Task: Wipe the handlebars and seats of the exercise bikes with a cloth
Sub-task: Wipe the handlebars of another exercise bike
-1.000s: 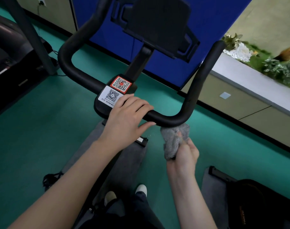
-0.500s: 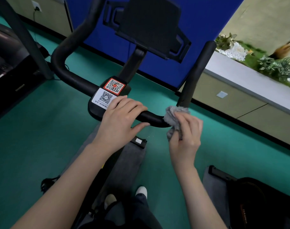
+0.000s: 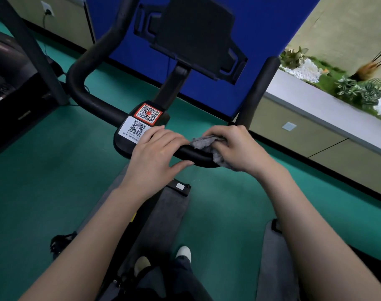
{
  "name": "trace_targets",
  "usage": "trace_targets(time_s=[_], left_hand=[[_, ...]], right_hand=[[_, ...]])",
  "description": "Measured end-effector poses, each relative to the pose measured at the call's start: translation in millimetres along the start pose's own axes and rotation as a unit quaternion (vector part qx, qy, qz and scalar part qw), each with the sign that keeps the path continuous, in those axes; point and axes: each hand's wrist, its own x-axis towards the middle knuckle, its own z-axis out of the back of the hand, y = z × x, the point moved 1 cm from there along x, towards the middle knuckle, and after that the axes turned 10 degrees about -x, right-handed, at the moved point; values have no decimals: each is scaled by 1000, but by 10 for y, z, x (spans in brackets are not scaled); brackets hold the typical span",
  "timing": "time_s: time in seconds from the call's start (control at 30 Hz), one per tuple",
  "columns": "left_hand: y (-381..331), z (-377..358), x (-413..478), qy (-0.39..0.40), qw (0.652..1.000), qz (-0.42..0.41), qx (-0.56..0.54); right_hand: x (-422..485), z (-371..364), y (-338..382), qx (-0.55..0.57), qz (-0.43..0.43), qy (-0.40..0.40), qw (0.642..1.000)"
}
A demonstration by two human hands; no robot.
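The exercise bike's black U-shaped handlebar (image 3: pixel 92 101) runs across the middle of the head view, with two QR stickers (image 3: pixel 141 121) on its centre block. My left hand (image 3: pixel 157 155) rests on the bar beside the stickers, fingers laid over the top and thumb stretched along the near side. My right hand (image 3: pixel 235 146) grips a grey cloth (image 3: pixel 203 142) and presses it over the bar at the base of the right upright. The cloth wraps the bar there, close to my left fingertips. No seat is in view.
A black tablet holder (image 3: pixel 196 29) stands above the bar before a blue panel (image 3: pixel 261 22). A treadmill (image 3: pixel 7 72) is at the left. A low ledge with plants (image 3: pixel 315 98) runs along the right. Another machine on a grey mat (image 3: pixel 276 257) sits lower right on the green floor.
My right hand has come up from below the bar's right bend onto its top with the cloth and slid left toward my left hand. My left hand has stayed put.
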Motion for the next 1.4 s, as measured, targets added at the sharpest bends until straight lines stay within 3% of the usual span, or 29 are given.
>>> trace_targets(time_s=[0.23,0.6,0.77,0.93,1.07,1.17,1.4], left_hand=[[0,2,4,1,1000,3,-17],[-14,26,13,14,1000,18,-21],[-56,40,17,21,999,21,-19],[-158,-3,40,5,999,35,-16],[-345,-138,102,12,999,20,-24],[-460,-261,165,21,999,27,-34],[-560,-422,174,17,998,55,-25]], right_hand=[[183,241,-84,-70,81,155,982],[163,237,-124,-138,138,139,971],[291,352,-419,-192,117,18,974],[-37,143,-446,-44,43,-230,971],[-376,-196,-365,-4,89,-222,971],[-258,-160,-477,-22,75,-230,970],[-316,-265,-507,61,-3,-401,914]])
